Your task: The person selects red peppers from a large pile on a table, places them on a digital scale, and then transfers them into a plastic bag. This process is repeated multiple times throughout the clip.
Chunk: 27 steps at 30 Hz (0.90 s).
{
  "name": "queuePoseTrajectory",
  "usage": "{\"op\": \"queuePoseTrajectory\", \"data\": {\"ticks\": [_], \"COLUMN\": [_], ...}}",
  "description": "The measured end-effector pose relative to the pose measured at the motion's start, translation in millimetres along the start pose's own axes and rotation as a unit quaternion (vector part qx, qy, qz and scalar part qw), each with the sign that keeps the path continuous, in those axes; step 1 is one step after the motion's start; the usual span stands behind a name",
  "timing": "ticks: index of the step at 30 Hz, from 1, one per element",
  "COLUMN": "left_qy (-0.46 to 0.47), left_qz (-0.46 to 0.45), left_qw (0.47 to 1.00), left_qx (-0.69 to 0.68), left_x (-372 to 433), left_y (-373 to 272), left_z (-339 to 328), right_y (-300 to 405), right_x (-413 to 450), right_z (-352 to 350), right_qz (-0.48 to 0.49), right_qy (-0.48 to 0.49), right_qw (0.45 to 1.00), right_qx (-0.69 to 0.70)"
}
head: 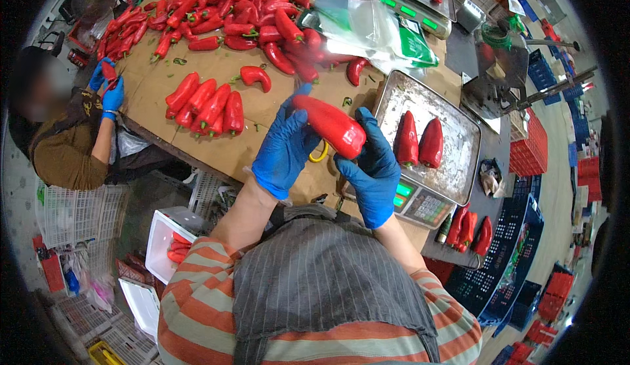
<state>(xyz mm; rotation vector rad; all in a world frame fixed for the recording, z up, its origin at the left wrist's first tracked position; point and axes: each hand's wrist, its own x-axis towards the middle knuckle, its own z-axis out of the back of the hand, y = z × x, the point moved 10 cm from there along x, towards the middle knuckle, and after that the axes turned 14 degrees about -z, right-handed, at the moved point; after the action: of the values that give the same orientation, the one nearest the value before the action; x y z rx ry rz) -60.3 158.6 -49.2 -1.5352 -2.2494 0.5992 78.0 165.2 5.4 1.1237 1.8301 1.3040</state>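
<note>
Between my left hand [289, 143] and my right hand [371, 170], both in blue gloves, a large red pepper [332, 123] is held above the table edge. The left fingers grip one end, the right fingers the blunt end. To the right, two red peppers [431, 143] lie side by side on the metal pan [455, 141] of a digital scale with a lit display. Left of my hands, a group of several red peppers [211, 109] rests on the cardboard-covered table [147, 99]. A curved pepper [256, 78] lies apart, beyond that group. Part of a yellow ring [320, 152] shows between my hands.
A large heap of red peppers [236, 5] covers the far table. Clear plastic bags [359, 25] lie near a second scale [413, 8]. At left a co-worker's gloved hands [113, 96] hold a pepper. More peppers [462, 227] lie beside the near scale; a white foam box [160, 247] stands below.
</note>
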Motion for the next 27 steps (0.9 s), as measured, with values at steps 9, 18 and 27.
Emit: {"op": "queuePoseTrajectory", "data": {"ticks": [9, 18, 27], "left_qy": [0.042, -0.058, 0.025], "left_qz": [0.199, 0.178, -0.158], "left_qw": [0.940, 0.981, 0.937], "left_qx": [-0.273, -0.053, 0.311], "left_x": [-42, -50, -32], "left_y": [61, 64, -44], "left_z": [1, 38, -11], "right_y": [22, 26, 10], "right_x": [5, 4, 0], "right_z": [2, 11, 24], "right_qz": [0.106, 0.136, 0.048], "right_qy": [-0.016, -0.032, -0.005], "right_qw": [0.991, 0.978, 0.997], "right_qx": [-0.080, -0.156, -0.054]}}
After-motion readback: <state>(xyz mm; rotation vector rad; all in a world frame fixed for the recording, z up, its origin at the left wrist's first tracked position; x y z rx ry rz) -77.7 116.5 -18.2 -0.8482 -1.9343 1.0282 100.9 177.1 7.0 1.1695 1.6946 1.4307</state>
